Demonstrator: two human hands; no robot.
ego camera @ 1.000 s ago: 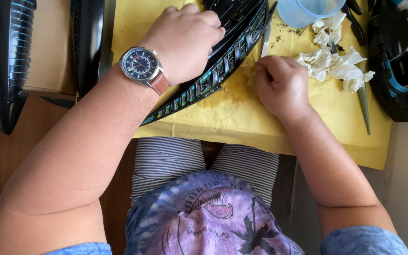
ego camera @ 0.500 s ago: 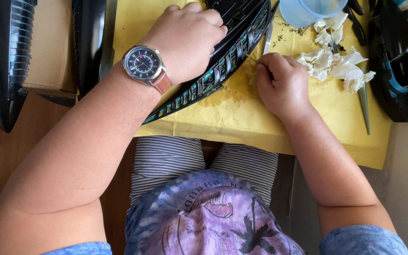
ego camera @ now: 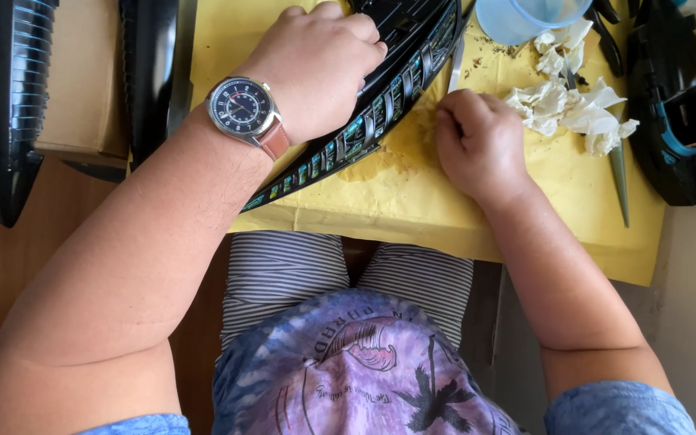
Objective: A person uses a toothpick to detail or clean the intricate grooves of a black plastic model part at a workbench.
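The left hand (ego camera: 320,68) lies curled, knuckles up, pressing down on a long black curved grille (ego camera: 364,121) that runs from about seven o'clock up toward one o'clock across the yellow table cover (ego camera: 412,209). A round wristwatch (ego camera: 243,109) with a dark face and brown strap sits on that wrist. At three o'clock from the grille, just beside its lower edge, the right hand (ego camera: 481,145) is closed in a loose fist around a thin grey blade-like tool (ego camera: 455,72), whose tip points to twelve o'clock next to the grille. Crumpled white tissue (ego camera: 573,105) lies at three o'clock from the right hand, near a pale blue cup (ego camera: 525,16). Black moulded parts (ego camera: 674,105) rest at the far right, and other black pieces (ego camera: 6,105) lie far left.
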